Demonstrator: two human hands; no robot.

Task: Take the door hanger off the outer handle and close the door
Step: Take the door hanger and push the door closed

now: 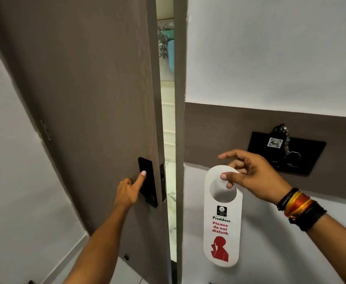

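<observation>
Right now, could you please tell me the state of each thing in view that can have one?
Door: ajar, a narrow gap at the frame.
Door hanger: off the handle, dangling from the right hand.
Left hand: on the black handle plate, thumb up.
Key holder: wall-mounted, a tagged key hanging in it.
Right hand: pinching the hanger's top loop.

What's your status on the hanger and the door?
Right hand has the door hanger, pinched at its loop, clear of any handle. Left hand on the black lock plate. Door ajar, narrow gap at the frame. Nothing visible blocking.
</observation>
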